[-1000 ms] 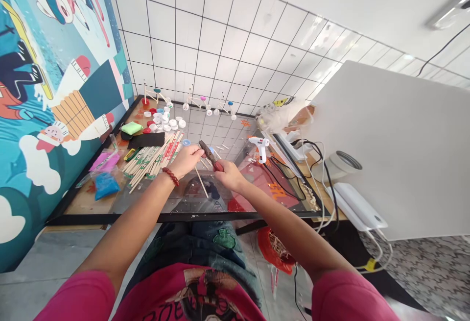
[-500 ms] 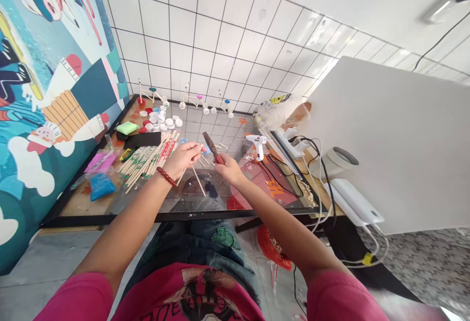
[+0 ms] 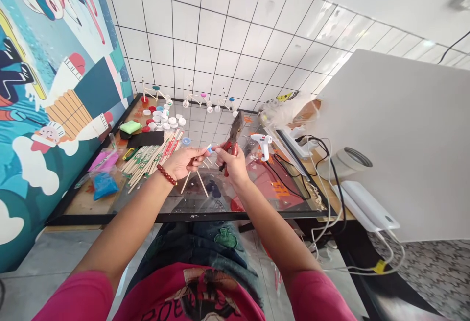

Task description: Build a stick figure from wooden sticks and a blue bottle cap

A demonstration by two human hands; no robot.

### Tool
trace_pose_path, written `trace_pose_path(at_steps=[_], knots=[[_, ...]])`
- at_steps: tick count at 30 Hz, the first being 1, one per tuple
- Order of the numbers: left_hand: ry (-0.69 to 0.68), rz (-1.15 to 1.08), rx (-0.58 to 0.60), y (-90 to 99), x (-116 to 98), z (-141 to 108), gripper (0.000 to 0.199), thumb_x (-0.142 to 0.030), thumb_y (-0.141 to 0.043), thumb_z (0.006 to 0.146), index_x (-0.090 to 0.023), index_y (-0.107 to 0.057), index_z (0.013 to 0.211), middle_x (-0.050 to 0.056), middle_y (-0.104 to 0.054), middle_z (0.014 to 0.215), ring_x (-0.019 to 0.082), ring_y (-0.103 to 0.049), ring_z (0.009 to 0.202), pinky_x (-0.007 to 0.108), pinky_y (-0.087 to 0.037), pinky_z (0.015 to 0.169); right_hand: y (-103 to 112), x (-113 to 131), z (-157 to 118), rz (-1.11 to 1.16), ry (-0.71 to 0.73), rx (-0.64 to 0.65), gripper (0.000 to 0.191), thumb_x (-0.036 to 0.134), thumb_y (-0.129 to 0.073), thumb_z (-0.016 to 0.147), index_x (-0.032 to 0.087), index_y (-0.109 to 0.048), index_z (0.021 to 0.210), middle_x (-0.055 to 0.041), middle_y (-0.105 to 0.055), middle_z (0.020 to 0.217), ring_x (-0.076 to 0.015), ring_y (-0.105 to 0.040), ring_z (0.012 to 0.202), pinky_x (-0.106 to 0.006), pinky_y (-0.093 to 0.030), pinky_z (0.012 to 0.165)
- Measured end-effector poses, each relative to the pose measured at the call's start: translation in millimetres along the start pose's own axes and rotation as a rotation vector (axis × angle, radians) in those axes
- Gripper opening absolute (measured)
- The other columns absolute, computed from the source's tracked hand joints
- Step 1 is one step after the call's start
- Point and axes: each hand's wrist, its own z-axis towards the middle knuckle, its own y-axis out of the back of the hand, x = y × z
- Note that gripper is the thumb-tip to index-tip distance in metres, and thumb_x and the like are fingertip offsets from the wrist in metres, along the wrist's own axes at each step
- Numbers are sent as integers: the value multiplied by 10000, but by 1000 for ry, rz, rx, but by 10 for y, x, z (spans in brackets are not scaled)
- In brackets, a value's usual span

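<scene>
Both hands meet above the middle of the glass-topped table. My left hand (image 3: 185, 160), with a beaded bracelet on its wrist, pinches a small white piece (image 3: 209, 146) at the fingertips. Right beside it is a blue spot like a bottle cap (image 3: 210, 149); I cannot tell whether it is held or lies behind. My right hand (image 3: 235, 166) is closed around red-handled pliers (image 3: 236, 127), jaws pointing up and away, while its thumb and forefinger reach to the small piece. Two loose wooden sticks (image 3: 201, 184) lie below the hands.
Many paired chopsticks (image 3: 149, 161) and loose bottle caps (image 3: 172, 122) lie on the left. Stick-and-cap models (image 3: 203, 96) stand along the back. To the right are a white glue gun (image 3: 262, 144), cables and a power strip (image 3: 299, 147). Blue clay (image 3: 105, 185) sits front left.
My right hand has turned the pliers more upright, jaws away from the left hand, and its fingertips have come to the small piece. The view has shifted slightly.
</scene>
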Motion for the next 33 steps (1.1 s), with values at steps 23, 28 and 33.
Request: trace_pose_path(at_steps=[23,28,33], knots=[[-73,26,-211,-82,-36,-45,203,-72,-622,875,-106,-756,1023,51,-677,672,146,-653,585,282,-571,579,11,8,168,-75,-44,129,418,264,-865,533,206,-564,816,66,-605,642,-57,-426,450,-217,-313,434],[-180,41,-288,-122,-25,-28,223,-3,-555,881,-77,-736,991,19,-626,587,45,-469,425,137,-342,403,-43,33,143,-60,-48,122,396,265,-848,539,203,-557,801,73,-594,621,-49,-403,436,-215,-301,433],[-89,113,-234,-200,-38,-65,143,13,-607,844,-60,-730,852,78,-702,661,80,-576,484,166,-447,457,-21,38,167,-107,-40,104,371,263,-817,551,205,-549,800,74,-589,615,-60,-420,455,-216,-306,438]])
